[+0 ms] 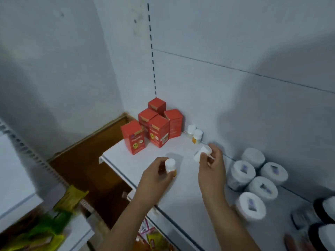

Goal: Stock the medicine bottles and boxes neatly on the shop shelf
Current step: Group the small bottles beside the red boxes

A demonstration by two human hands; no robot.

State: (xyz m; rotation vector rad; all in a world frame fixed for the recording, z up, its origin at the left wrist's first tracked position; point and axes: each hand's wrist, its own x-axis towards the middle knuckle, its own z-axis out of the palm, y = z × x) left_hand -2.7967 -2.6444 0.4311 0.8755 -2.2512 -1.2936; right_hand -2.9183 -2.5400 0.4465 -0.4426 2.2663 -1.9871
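Your left hand [159, 175] is gripping an upright white-capped bottle [170, 165] over the shelf [177, 196]; your right hand [211, 163] is pinching another bottle [203, 153], tilted. Two shelved bottles [194, 134] are standing just beyond, nearer your right hand, beside the red boxes [154, 127].

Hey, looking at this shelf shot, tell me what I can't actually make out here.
- Head view: print on the red boxes is too blurred to read.
- Bottle in the right hand: motion-blurred, label hidden by fingers.
- Bottle in the left hand: only its white cap and an orange sliver show.
- Black-rimmed jars: cut off by the right edge.
- Yellow-green packets below: blurred, contents unclear.
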